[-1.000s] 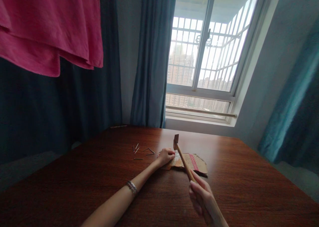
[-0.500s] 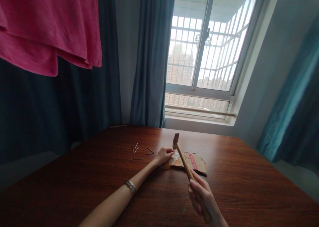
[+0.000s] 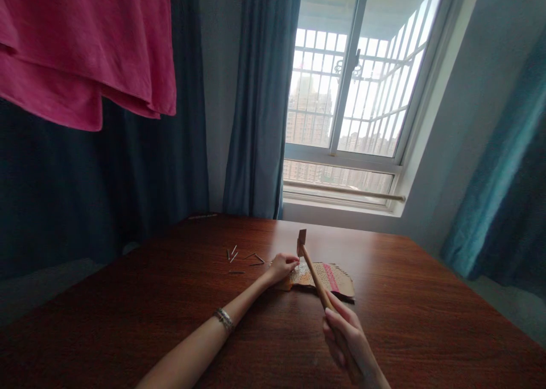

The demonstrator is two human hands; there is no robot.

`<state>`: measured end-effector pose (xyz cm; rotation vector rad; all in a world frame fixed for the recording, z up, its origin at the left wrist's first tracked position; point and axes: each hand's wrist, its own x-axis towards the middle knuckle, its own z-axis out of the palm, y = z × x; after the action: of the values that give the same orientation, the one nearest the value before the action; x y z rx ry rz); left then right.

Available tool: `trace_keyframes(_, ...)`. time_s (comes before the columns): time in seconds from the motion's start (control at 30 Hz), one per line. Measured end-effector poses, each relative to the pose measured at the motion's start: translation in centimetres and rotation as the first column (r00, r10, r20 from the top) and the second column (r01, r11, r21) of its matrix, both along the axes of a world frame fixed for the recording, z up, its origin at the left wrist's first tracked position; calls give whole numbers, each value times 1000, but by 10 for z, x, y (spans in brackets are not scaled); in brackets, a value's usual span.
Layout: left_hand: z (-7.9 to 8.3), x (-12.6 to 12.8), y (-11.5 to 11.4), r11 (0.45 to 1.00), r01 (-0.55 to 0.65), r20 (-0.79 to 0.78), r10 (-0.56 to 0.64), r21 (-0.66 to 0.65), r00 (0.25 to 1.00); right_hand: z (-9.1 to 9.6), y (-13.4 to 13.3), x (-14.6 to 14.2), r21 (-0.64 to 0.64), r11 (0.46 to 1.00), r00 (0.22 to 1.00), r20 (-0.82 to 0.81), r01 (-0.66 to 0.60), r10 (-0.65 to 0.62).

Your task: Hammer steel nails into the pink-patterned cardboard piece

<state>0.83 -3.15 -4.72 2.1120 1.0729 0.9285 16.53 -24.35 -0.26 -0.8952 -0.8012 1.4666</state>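
The one view looks from the person's head, forward and down over the counter (image 3: 418, 315), and faces the window (image 3: 347, 99) beyond the far edge, right of centre. It takes in a wide field from close by: both forearms (image 3: 200, 338) enter at the bottom edge, and the cloth (image 3: 89, 48) at upper left is cut by the frame.

Pink cloth (image 3: 106, 53), curtain (image 3: 260, 104), wall (image 3: 473, 104); bright window (image 3: 346, 82)

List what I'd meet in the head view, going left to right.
Pink cloth → loose nails → left hand → hammer head → right hand → far-right curtain.
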Motion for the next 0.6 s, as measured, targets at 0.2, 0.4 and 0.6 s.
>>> trace_keyframes(0.2,1,0,-1,1000,-16,-19,17,21,1000,-4,3,0,5,1000,999,-54,8,-8)
trace_keyframes(0.4,-1,0,0,999,-10,-9,11,35,1000,0,-1,0,-4,1000,1000,-7,-5,5)
trace_keyframes(0.6,3,0,-3,999,-31,-39,31,17,999,2,-2,-1,14,1000,1000,19,-25,25)
